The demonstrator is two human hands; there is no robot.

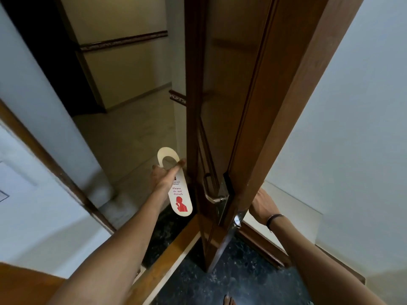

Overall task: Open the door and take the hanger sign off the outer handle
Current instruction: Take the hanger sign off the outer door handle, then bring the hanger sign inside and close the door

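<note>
The door (220, 106) stands open; the left hand (164, 175) pinches the hanger sign (179, 194), the right hand (262, 205) grips the door's inner side.

bare forearms, no sleeves, thin dark band (274, 217) on right wrist, bare toes

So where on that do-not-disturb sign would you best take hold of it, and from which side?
At the narrow neck just under its round hole, coming from the corridor side. The hanger sign is flat and thin, so a pinch across its faces suits it. The left hand already holds it there, clear of the outer handle, while the right hand is on the door's inner side.
</note>
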